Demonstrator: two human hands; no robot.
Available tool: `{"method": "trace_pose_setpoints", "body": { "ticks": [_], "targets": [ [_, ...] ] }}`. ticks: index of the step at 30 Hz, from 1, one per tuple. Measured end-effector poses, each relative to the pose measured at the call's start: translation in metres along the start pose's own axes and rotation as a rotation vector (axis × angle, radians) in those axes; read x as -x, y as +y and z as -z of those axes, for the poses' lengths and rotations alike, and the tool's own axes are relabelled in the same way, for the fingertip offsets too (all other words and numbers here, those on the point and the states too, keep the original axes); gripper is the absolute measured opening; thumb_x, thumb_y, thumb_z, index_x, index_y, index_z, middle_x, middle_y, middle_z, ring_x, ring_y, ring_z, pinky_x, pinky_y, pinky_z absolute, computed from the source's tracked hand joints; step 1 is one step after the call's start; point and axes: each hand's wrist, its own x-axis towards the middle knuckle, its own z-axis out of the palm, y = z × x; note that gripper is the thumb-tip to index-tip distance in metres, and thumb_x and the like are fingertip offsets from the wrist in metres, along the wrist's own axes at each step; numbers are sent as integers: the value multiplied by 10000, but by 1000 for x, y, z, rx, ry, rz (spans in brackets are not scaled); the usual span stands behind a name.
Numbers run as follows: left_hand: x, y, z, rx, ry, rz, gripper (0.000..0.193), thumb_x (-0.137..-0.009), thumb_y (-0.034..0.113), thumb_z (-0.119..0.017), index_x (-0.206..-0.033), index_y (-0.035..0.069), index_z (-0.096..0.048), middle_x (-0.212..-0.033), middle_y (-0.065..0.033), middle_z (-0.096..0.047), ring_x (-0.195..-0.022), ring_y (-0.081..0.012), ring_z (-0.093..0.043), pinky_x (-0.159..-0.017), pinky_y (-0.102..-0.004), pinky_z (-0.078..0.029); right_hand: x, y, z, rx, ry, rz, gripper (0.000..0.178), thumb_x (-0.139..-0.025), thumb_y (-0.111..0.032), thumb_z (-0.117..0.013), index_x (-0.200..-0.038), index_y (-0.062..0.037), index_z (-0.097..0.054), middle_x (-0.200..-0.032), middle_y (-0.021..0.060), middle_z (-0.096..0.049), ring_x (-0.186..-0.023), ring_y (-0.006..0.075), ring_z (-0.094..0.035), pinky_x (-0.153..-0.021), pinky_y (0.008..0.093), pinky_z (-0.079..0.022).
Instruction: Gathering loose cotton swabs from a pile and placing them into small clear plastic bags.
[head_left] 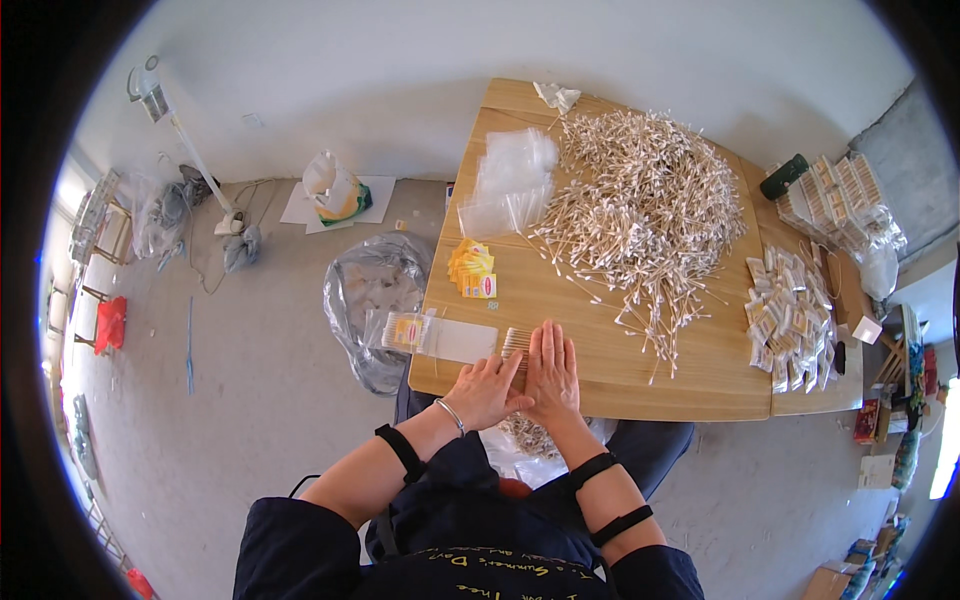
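A small row of cotton swabs lies side by side on the table near its front edge. My left hand rests at the near left of this row, fingers stretched toward the swabs and touching them. Along the row's right side my right hand lies flat with its fingers straight and together. The hands meet at the thumbs and hide part of the row. Just left of them is a white rectangular piece, beside a clear bag of cotton swabs with a yellow label card.
A large heap of loose cotton swabs covers the table's middle. Clear plastic bags and yellow cards lie to its left. Filled packets pile up at right. A big clear bag stands on the floor at left.
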Motion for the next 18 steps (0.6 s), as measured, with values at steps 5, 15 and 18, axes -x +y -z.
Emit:
{"method": "trace_pose_setpoints", "body": {
  "ticks": [5,15,18],
  "targets": [
    [-1,2,4,17,-21,6,832,-873,572,-534,-1439,31,-254,-1211,-248,-505,-1133,-403,-511,-962,-499,-400,0,1,1,-38,33,8,955,-780,-495,-585,-1451,56,-187,-1536,239,-140,-1441,362,-127,-1169,466,-123],
    [-7,4,8,23,-43,45,818,-883,552,-530,-1433,10,-258,-1243,-268,-494,-1128,-428,-519,-965,-486,-414,-1,1,-1,-13,39,4,917,-734,-379,-591,-1442,62,-212,-1532,240,-156,-1436,373,-144,-1169,467,-129],
    [-7,4,7,14,-45,41,818,-885,555,-525,-1434,11,-257,-1249,-268,-490,-1130,-429,-517,-967,-486,-414,0,1,-3,-11,57,18,915,-735,-376,-590,-1442,64,-210,-1532,239,-155,-1436,374,-143,-1168,470,-130]
  ]
}}
